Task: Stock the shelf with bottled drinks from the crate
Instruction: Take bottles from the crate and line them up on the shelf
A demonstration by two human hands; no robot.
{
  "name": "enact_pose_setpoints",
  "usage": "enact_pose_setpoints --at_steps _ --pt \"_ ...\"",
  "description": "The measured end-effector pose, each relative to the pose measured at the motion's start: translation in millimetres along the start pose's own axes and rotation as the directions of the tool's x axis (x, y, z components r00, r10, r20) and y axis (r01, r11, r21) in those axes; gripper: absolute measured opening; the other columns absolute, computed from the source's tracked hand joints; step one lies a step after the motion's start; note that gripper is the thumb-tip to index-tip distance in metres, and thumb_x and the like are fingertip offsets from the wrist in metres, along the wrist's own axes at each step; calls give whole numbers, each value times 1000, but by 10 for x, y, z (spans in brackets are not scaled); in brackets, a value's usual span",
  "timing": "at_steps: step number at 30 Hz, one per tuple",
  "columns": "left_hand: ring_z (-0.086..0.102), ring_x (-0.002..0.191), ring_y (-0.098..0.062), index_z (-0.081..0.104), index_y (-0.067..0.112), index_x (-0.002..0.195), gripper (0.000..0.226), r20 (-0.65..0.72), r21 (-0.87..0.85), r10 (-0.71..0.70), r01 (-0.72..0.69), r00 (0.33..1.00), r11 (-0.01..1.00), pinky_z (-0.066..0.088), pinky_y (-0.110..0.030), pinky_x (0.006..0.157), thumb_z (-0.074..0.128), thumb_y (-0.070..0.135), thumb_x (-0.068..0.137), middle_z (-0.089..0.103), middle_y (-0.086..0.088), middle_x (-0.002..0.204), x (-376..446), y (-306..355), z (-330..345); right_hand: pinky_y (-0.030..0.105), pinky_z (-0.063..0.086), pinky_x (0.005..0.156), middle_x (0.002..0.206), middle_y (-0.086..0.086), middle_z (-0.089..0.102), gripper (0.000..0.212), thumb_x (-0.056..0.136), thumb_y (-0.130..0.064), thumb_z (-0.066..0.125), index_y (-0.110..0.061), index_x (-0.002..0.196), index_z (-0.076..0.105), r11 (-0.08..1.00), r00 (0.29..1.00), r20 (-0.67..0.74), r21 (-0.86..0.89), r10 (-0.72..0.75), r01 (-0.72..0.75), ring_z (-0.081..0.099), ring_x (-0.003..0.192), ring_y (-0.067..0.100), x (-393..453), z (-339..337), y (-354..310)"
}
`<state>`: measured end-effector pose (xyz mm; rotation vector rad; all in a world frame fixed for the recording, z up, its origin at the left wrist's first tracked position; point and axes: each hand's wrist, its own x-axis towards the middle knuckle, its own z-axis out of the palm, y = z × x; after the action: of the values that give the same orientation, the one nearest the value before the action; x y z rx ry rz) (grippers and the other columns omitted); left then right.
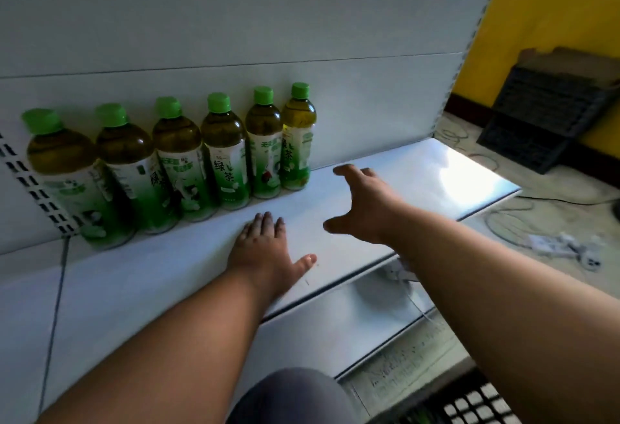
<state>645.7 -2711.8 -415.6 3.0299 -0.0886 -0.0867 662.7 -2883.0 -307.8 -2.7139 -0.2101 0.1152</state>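
Several green-tea bottles (228, 152) with green caps stand in a row against the back panel of the white shelf (419, 182). The rightmost bottle (297, 138) ends the row. My left hand (265, 249) rests flat on the shelf board in front of the row, fingers straight. My right hand (362, 205) hovers over the shelf to the right of the row, fingers spread and holding nothing. The corner of a black crate (476, 405) shows at the bottom right edge.
A lower white shelf (352, 323) juts out below. Stacked black crates (543, 118) lean against the yellow wall at the right. White cables and a power strip (563, 249) lie on the floor. My knee (292, 397) is at the bottom centre.
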Motion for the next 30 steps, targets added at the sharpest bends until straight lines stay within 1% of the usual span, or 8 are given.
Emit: enact_pose_setpoints --at_steps 4,8,14,18,20,23,27,30 --pt "36 137 -29 34 22 151 81 -94 -168 147 -161 985 972 31 -39 110 46 71 88 41 -7 151 -381 486 -307 41 47 100 138 8 41 96 68 -42 78 -31 150 28 990 994 3 -98 106 -105 53 120 30 -864 -197 368" --pt "44 127 -26 46 30 142 73 -144 -276 360 -386 922 880 39 -39 105 58 69 81 51 -3 137 -914 1007 -276 43 47 101 139 8 43 89 68 -45 78 -29 145 36 966 971 -15 -106 237 -237 50 124 30 -1616 -188 774" --pt "44 126 -20 38 44 141 78 116 -241 586 -550 802 800 41 -41 103 59 76 73 49 5 129 -1391 1649 322 42 47 102 138 7 44 89 66 -52 77 -27 142 37 920 920 49 -57 389 -387 49 126 29 -2448 263 1454" --pt "46 125 -21 38 44 142 83 257 -187 632 -604 731 775 41 -40 104 61 77 70 49 5 131 -1603 1783 967 40 45 105 140 9 45 88 70 -48 80 -25 144 38 830 822 203 65 532 -553 49 127 28 -2931 866 1944" --pt "37 137 -20 33 42 147 83 263 -101 642 -641 720 761 33 -39 112 58 76 76 40 5 148 -1688 1730 1229 38 46 104 144 7 44 89 74 -44 82 -24 147 35 749 756 289 163 587 -643 51 126 25 -3095 1194 2140" --pt "6 152 -21 8 38 157 92 364 19 643 -696 674 718 10 -37 120 46 78 83 -1 1 167 -1639 1586 1536 36 49 98 143 6 50 88 74 -45 83 -24 146 37 608 688 353 322 635 -726 56 120 23 -3129 1631 2392" --pt "-26 149 -16 -18 24 156 110 394 61 674 -749 625 660 -7 -35 122 15 89 74 -35 0 159 -1372 1576 1794 36 45 103 150 8 45 87 79 -44 80 -18 149 35 404 582 414 443 700 -801 50 131 27 -2973 2083 2664" --pt "-42 140 -16 -32 18 149 111 415 59 707 -792 573 607 -10 -37 122 8 89 74 -47 -2 152 -1263 1646 1951 36 51 94 138 11 53 83 79 -43 81 -14 145 40 220 496 471 524 730 -823 58 112 25 -2777 2395 2871"
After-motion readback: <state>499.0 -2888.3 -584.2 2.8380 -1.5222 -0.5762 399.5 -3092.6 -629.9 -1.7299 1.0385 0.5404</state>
